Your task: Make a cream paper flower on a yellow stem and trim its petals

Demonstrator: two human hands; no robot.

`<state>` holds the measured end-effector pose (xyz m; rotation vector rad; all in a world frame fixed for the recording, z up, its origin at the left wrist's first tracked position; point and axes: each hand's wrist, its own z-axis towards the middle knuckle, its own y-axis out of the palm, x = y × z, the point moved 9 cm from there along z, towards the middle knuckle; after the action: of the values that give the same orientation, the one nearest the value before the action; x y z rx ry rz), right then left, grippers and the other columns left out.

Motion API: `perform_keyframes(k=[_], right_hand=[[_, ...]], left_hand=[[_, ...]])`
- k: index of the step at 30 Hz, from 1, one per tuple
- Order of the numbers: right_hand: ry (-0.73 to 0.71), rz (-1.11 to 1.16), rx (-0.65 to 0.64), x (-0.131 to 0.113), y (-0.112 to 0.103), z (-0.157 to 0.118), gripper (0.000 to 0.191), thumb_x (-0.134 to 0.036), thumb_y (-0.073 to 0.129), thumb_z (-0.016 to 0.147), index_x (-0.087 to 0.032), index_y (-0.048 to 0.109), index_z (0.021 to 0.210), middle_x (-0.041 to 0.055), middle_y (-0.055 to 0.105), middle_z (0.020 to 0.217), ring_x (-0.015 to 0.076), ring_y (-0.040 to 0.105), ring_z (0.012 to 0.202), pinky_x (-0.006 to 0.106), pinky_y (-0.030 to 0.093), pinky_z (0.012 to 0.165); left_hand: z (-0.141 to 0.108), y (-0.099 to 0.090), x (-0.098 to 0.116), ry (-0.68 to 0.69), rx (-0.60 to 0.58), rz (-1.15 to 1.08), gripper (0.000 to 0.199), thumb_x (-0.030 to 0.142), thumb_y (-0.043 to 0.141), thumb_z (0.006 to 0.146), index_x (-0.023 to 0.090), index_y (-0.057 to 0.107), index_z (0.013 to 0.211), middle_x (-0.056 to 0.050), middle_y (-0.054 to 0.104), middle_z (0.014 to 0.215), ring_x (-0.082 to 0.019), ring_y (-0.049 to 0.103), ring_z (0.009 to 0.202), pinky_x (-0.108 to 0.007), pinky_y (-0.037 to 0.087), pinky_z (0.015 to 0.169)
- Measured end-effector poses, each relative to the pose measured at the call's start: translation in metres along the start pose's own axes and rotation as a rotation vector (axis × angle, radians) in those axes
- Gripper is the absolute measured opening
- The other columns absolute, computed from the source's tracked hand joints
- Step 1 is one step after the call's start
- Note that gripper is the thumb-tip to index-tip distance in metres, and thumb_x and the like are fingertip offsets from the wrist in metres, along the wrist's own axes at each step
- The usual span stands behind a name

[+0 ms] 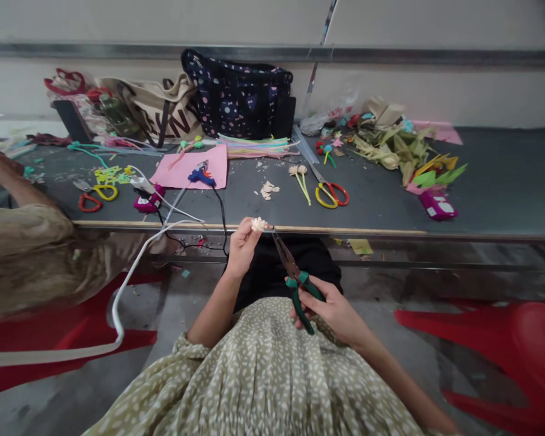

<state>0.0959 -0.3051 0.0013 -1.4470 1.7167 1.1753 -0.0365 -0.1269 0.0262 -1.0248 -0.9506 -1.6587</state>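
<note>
Between the fingertips of my left hand (242, 245) is a small cream craft flower (258, 224), held over the table's front edge. My right hand (323, 304) grips green-handled needle-nose pliers (295, 266), their jaws pointing up and left. The plier tips are close to the flower's right side, by a thin dark bit; whether they touch it I cannot tell. Beyond my hands lie small cream petal pieces (269, 191) and two finished-looking cream flowers on green stems (304, 184). Scissors with a yellow and a red handle (332, 195) rest to their right.
A blue glue gun (202, 175) lies on a pink sheet (172, 166), its cord hanging off the table edge. Behind are pastel stems (254, 146) and a dark patterned bag (240, 97). Dried husks (390, 145) lie right. Another person's arm (18, 181) is at left; a red chair (518, 339) stands right.
</note>
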Motion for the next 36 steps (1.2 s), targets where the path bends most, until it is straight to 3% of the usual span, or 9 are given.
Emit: perform_keyframes(k=[8,36], right_hand=[[0.010,-0.032,-0.051,-0.002,0.003,-0.004,0.050,-0.053,0.068,0.088,-0.016,0.062,0.122,0.0035,0.069,0.075,0.0176,0.068,0.063,0.031,0.058,0.061],[0.002,-0.042,-0.048,0.002,0.000,-0.003,0.055,-0.052,0.066,0.090,-0.017,0.058,0.133,0.0029,0.072,0.072,0.0167,0.066,0.054,0.028,0.053,0.053]], left_hand=[[-0.001,0.006,0.014,0.033,-0.008,-0.071,0.020,0.039,0.070,0.086,0.020,0.078,0.085,-0.007,0.060,0.094,-0.018,0.059,0.090,-0.033,0.050,0.091],[-0.005,0.017,0.012,-0.015,-0.100,-0.109,0.018,0.038,0.075,0.081,0.022,0.081,0.088,-0.008,0.064,0.091,-0.019,0.061,0.088,-0.035,0.050,0.088]])
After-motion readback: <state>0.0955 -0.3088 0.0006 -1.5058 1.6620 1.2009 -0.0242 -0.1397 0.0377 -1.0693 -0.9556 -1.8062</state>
